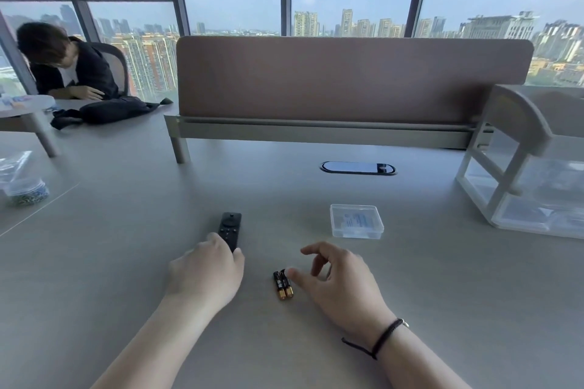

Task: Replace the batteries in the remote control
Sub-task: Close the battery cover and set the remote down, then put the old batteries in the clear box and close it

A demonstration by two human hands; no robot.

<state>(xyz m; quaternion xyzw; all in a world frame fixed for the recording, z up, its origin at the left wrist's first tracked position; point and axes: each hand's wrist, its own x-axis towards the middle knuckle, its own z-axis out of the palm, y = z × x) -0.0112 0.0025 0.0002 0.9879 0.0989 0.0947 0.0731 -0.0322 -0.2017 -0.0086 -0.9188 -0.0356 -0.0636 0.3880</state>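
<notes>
A slim black remote control lies button side up on the grey desk. My left hand rests over its near end, fingers curled around it. Two black and gold batteries lie side by side on the desk to the right of that hand. My right hand hovers just right of the batteries with its fingers apart and its thumb tip touching or almost touching the nearer one. It holds nothing.
A small clear plastic box sits beyond my right hand. A clear drawer unit stands at the right, a brown partition screen at the back, a jar of small parts at the left. A person sits at the far left.
</notes>
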